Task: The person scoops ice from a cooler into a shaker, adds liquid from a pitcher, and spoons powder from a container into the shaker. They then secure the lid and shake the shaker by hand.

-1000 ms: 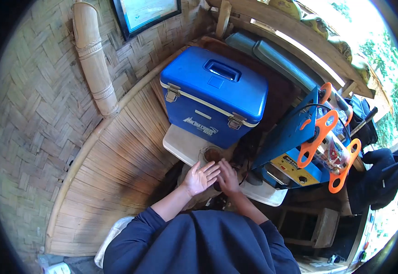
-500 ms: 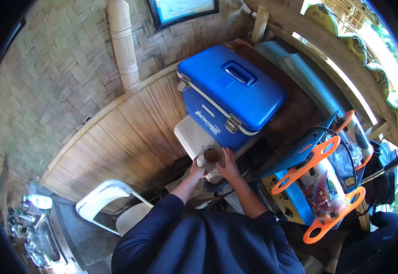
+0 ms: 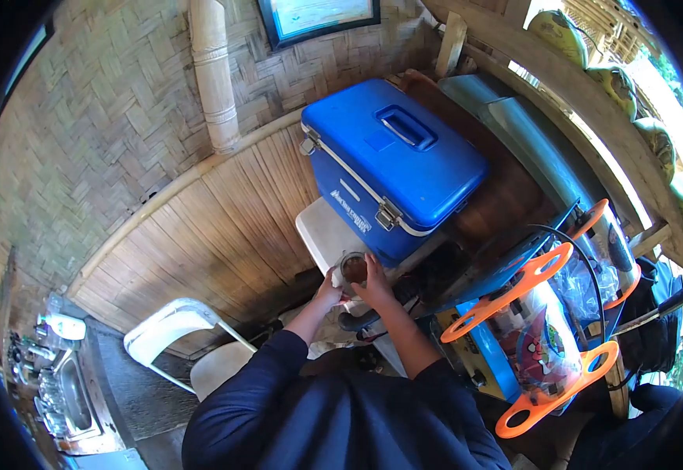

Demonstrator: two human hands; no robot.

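Observation:
A clear drinking glass point(image 3: 353, 270) with brown contents sits between my two hands, in front of the blue cooler box point(image 3: 392, 157). My left hand point(image 3: 329, 294) is closed round its left side, and my right hand point(image 3: 374, 287) grips it from the right. I look down into its round rim from above. Beyond the glass is the white seat point(image 3: 324, 235) on which the cooler partly rests. The cooler's lid is down and its front latches face me. My palms and the glass's base are hidden.
A white folding chair point(image 3: 173, 333) stands at left, near a sink point(image 3: 79, 395) with glassware beside it. To the right are orange-handled plastic containers point(image 3: 545, 345) holding bags. A woven bamboo wall point(image 3: 130, 102) runs behind; green-brown round fruits point(image 3: 615, 82) line a ledge.
My hands and the glass have shifted slightly left and lower in view. The right hand's fingers are now closer round the glass. The whole view has also moved slightly.

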